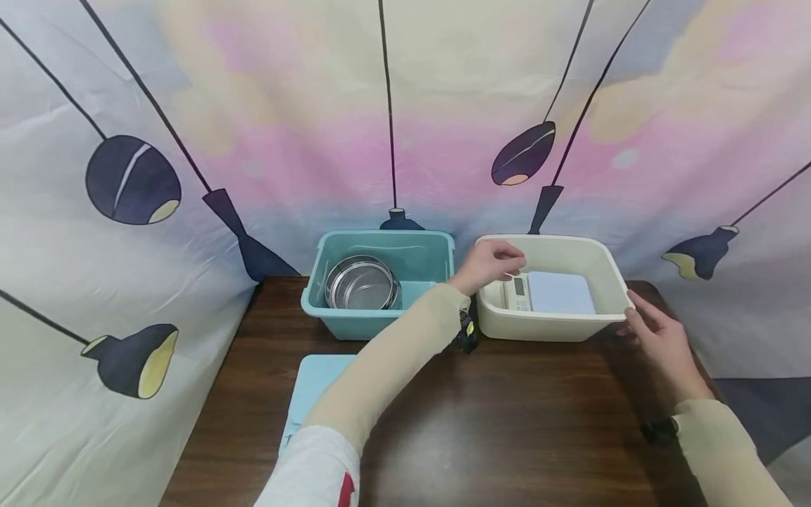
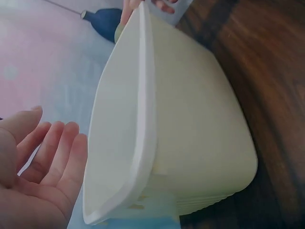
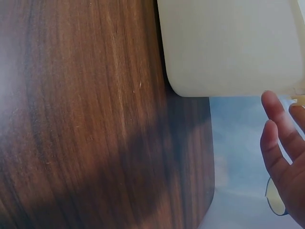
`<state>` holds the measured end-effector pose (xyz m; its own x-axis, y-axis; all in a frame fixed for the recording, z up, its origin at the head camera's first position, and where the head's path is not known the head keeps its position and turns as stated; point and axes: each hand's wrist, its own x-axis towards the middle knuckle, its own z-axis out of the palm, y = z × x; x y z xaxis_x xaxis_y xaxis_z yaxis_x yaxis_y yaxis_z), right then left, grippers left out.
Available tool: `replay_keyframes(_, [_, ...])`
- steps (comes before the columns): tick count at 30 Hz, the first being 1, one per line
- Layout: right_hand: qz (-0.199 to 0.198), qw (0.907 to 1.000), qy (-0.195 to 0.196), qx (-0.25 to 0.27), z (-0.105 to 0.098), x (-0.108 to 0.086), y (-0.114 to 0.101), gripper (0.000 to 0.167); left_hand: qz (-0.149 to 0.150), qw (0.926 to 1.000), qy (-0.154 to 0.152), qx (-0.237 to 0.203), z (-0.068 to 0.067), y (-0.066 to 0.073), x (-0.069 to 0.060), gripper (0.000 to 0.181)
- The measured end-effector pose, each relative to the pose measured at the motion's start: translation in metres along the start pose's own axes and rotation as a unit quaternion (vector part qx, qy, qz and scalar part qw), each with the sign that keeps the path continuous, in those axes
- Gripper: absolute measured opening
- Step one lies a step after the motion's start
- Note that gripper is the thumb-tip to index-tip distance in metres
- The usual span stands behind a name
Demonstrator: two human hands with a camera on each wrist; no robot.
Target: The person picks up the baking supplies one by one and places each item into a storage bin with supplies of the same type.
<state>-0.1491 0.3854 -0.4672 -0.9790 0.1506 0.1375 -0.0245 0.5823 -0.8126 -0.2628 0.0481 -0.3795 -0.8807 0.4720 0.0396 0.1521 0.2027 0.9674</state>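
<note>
Left hand [image 1: 491, 264]: While its thumb stands apart from loosely bent fingers, it hovers at the left side of the cream tub [image 1: 538, 329], holding nothing that shows.
Right hand [image 1: 659, 338]: fingers mostly straight and spread apart, fingertips at the tub's right end; whether they press on it, I cannot tell.
Cream tub: upright on the bench [image 1: 507, 422], towards its back edge.
Kitchen scale [image 1: 560, 294]: inside the cream tub, its small display on the left and its pale plate on the right.
Teal tub [image 1: 355, 327]: left of the cream tub, near it.
Metal bowls [image 1: 361, 282]: round, nested, in the left part of the teal tub.
Light blue board [image 1: 319, 373]: flat on the bench, in front of the teal tub, partly hidden by the left sleeve [image 1: 386, 366].
</note>
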Motion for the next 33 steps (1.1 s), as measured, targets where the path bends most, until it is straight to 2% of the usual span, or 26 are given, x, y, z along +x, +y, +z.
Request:
replay_keyframes(10, [0.015,0.9997,0.015,0.016,0.0,-0.001,-0.003,0.061,-0.009,0.9998,-0.016,-0.012,-0.005,-0.003,-0.029,0.023])
replay_keyframes(19, [0.023,0.9987,0.027,0.037,0.003,-0.002,-0.005,0.062,-0.019,0.9993,-0.031,-0.006,-0.016,-0.002,-0.056,0.031])
replay_keyframes(28, [0.015,0.9981,0.039,0.046,0.006,-0.005,-0.005,0.06,-0.026,0.9992,-0.03,0.004,-0.03,-0.004,-0.087,0.032])
replay_keyframes(33, [0.009,0.9983,0.043,0.039,0.008,-0.003,-0.006,0.059,-0.017,0.9994,-0.031,-0.002,-0.04,-0.007,-0.103,0.03])
